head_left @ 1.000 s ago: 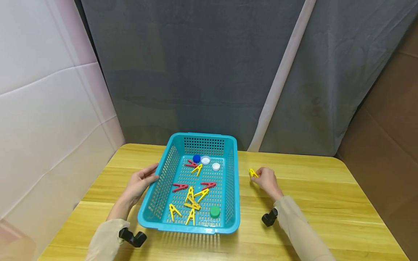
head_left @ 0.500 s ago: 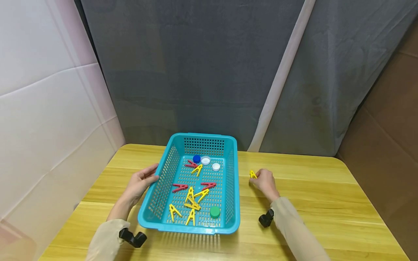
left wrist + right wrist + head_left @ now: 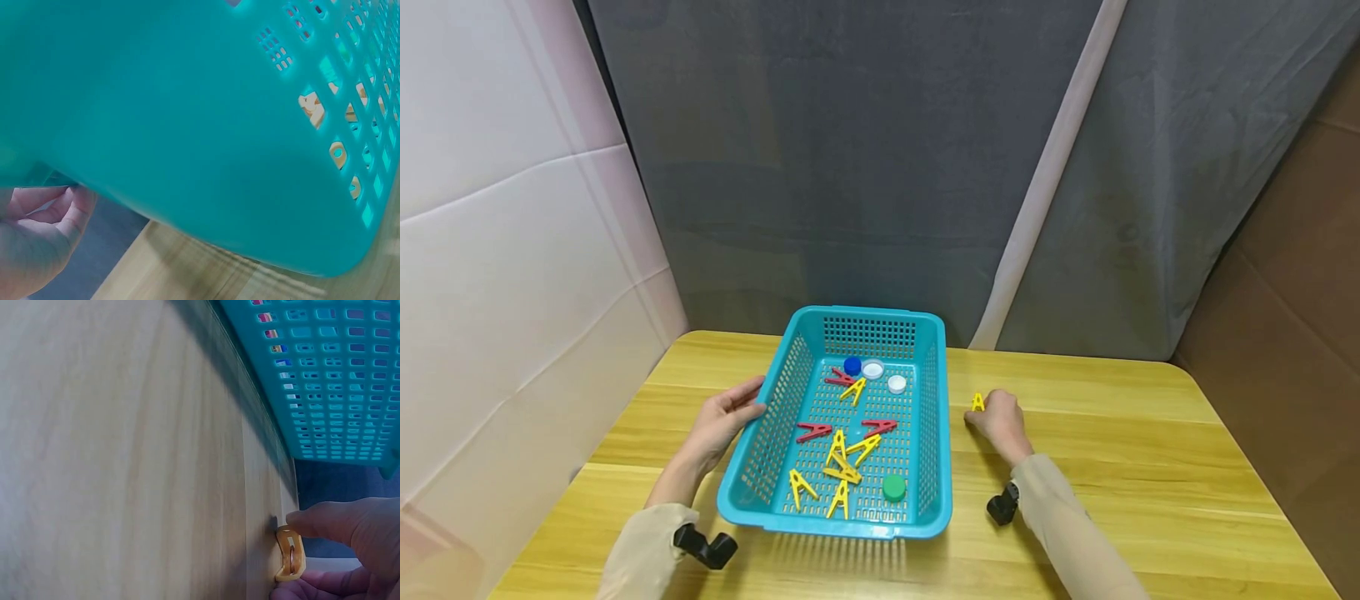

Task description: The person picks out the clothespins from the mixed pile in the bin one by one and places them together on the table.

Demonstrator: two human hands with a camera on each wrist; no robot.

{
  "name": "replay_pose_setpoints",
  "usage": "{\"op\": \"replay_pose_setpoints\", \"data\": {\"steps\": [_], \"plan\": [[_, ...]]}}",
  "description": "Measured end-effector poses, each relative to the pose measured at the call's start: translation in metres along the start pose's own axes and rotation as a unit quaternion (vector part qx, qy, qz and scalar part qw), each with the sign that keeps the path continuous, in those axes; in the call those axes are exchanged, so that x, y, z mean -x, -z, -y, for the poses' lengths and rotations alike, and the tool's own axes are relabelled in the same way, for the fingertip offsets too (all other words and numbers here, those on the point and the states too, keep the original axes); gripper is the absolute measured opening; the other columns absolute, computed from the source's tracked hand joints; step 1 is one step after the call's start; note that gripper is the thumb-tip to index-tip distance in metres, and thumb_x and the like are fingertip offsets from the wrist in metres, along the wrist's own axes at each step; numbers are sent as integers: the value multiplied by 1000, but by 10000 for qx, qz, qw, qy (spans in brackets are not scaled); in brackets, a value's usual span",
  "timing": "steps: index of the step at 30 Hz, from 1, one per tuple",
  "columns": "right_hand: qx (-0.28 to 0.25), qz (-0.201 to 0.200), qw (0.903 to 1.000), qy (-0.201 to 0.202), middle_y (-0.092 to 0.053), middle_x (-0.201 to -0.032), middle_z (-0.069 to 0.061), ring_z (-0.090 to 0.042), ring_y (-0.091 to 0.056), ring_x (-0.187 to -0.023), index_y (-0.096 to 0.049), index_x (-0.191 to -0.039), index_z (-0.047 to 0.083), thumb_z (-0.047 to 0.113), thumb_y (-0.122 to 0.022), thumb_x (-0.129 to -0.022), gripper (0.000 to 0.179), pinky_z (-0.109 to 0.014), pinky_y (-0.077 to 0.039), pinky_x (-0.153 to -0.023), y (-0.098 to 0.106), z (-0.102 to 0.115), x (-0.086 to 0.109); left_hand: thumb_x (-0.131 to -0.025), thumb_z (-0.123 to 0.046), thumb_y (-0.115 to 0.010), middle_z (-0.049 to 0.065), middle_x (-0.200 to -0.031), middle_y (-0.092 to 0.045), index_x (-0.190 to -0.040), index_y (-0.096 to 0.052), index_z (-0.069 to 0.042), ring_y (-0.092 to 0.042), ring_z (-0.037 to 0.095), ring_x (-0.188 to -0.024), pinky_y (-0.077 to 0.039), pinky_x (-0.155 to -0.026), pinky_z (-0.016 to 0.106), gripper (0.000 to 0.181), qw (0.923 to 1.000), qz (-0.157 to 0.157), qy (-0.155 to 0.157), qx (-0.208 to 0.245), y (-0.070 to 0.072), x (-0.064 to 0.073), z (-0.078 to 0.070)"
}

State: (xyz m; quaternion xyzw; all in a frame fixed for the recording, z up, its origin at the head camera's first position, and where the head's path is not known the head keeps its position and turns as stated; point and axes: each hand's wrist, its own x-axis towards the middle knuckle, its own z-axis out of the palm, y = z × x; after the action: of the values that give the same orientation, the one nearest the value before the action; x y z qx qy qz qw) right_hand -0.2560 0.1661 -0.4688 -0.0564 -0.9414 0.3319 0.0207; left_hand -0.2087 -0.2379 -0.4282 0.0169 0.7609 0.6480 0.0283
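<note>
A turquoise plastic basket [image 3: 932, 523] stands on the wooden table. My left hand [image 3: 718, 425] grips its left rim, thumb along the outside wall; the left wrist view shows the fingers [image 3: 69, 212] at that rim, partly hidden by the basket. To the right of the basket, my right hand [image 3: 1002, 421] pinches a yellow clothespin [image 3: 977, 402] between thumb and fingers, low over the table. In the right wrist view the clothespin [image 3: 290, 553] sits between the thumb [image 3: 325, 519] and the fingers below it.
Inside the basket lie several yellow clothespins [image 3: 842, 471], red clothespins [image 3: 880, 427], a green cap [image 3: 893, 487], a blue cap [image 3: 852, 365] and white caps [image 3: 896, 384]. A grey curtain [image 3: 865, 167] hangs behind the table [image 3: 1112, 467].
My right hand has shifted slightly left, and the yellow clothespin has turned to stand more upright in its pinch. The left hand and the basket have stayed in place.
</note>
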Motion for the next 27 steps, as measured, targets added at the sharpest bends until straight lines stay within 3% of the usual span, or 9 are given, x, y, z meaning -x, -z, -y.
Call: {"op": "replay_pose_setpoints", "data": {"steps": [14, 16, 18, 21, 27], "plan": [[187, 34, 9998, -39, -26, -51, 3, -10, -25, -46, -40, -53, 9, 24, -75, -79, 46, -22, -23, -42, 6, 2, 1, -90, -4, -59, 30, -130, -45, -139, -35, 10, -55, -4, -95, -50, -78, 18, 57, 10000, -19, -19, -10, -1, 0, 0], [216, 20, 9998, 41, -39, -54, -1, -10, -32, -46, -52, -61, 1, 24, -75, -80, 37, -23, -33, -44, 10, 3, 1, -90, -4, -60, 30, -130, -46, -139, -35, 10, -55, -4, -95, -50, -78, 18, 57, 10000, -17, -28, -16, -1, 0, 1], [199, 19, 9997, 101, -55, -66, -10, -12, -43, -50, -62, -80, -7, 23, -74, -81, 33, -28, -44, -51, 14, 5, 1, -90, -5, -59, 30, -130, -46, -139, -34, 11, -55, -4, -95, -50, -78, 18, 57, 10000, -2, -41, -23, 0, 0, 1], [199, -90, 9994, 284, -65, -92, -23, -21, -59, -65, -62, -106, -13, 24, -73, -81, 45, -37, -53, -66, 20, 9, 1, -91, -5, -58, 30, -130, -45, -139, -34, 11, -56, -3, -94, -50, -78, 18, 56, 10000, 16, -54, 14, 0, 0, 1], [-205, -251, 9977, 603, -64, -82, -17, -20, -56, -64, -62, -109, -12, 22, -72, -82, 45, -30, -49, -56, 29, 20, 3, -91, -5, -58, 27, -128, -48, -139, -33, 12, -57, -2, -94, -50, -78, 18, 57, 9999, 48, -80, 62, -1, -1, 0]]}}
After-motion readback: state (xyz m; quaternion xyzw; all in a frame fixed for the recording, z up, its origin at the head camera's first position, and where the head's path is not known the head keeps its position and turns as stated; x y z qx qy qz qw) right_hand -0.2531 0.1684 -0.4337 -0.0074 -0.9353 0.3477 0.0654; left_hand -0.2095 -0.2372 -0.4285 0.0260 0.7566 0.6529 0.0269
